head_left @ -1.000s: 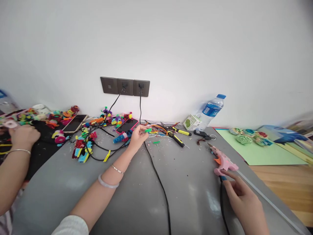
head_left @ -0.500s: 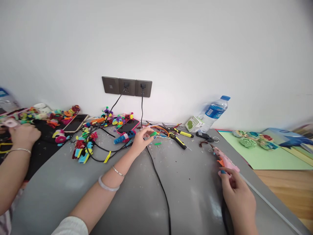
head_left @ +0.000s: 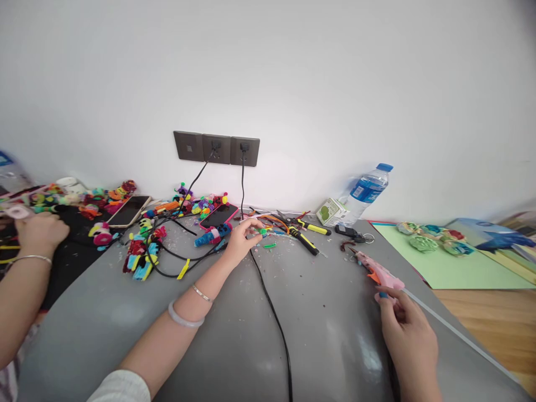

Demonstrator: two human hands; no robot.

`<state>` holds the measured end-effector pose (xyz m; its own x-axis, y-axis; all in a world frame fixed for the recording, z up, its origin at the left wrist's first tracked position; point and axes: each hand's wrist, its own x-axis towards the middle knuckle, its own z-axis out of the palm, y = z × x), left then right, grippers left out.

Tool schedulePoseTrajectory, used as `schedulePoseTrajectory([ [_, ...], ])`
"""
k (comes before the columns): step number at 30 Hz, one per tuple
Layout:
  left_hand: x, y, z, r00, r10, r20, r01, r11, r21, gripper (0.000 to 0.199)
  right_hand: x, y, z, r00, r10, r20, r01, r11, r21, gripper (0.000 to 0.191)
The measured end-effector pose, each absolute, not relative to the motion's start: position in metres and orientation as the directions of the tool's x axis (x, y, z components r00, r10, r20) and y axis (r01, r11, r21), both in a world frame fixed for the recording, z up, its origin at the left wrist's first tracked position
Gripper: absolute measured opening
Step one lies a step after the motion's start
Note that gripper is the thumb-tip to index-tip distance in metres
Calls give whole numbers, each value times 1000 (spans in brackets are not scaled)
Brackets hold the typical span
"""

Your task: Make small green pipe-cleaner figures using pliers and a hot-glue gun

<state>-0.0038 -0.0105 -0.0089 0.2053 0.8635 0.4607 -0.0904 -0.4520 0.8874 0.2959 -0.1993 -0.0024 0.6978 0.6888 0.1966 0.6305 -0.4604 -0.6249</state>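
My left hand (head_left: 243, 243) reaches to the far middle of the grey table, thumb and forefinger closed in a pinch. At their tips is a small green piece (head_left: 262, 231), too small to make out fully. Another green piece (head_left: 270, 245) lies just beside it on the table. On the right, my right hand (head_left: 408, 329) has its fingers around the handle of a pink glue gun (head_left: 379, 271) with an orange trigger. The glue gun's nozzle points away to the left, and its handle is largely hidden by my fingers.
Yellow-and-black pliers (head_left: 305, 241), a phone (head_left: 220, 216) and fuzzy colourful figures (head_left: 142, 251) lie around. Black cords (head_left: 272, 312) run across the table from wall sockets (head_left: 216, 149). A water bottle (head_left: 364, 195) leans at the wall. Another person's hand (head_left: 42, 234) works at far left.
The glue gun has shifted slightly left, its nozzle swinging away from me. My left hand stays nearly in place, with the green piece at its fingertips slightly lower and less visible.
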Motion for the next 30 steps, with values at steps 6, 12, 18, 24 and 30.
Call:
schedulePoseTrajectory([
  [6,-5,-10,-9,242,845,476,-98,-467,879,12,308,-193,-2,640,765,67,665,-508,-547,40],
  [12,-6,-8,-8,177,874,453,-52,-451,891,18,321,-183,-3,596,802,33,693,-494,-525,38],
  [18,-5,-7,-11,151,911,384,-115,-370,922,27,312,-184,-5,637,766,90,686,-510,-519,33],
  [24,-4,-7,-11,166,907,387,-111,-373,921,26,313,-187,-11,640,752,156,666,-442,-600,34],
  [30,-4,-8,-8,193,903,385,-117,-368,922,23,303,-187,-3,754,646,124,546,-509,-666,38],
])
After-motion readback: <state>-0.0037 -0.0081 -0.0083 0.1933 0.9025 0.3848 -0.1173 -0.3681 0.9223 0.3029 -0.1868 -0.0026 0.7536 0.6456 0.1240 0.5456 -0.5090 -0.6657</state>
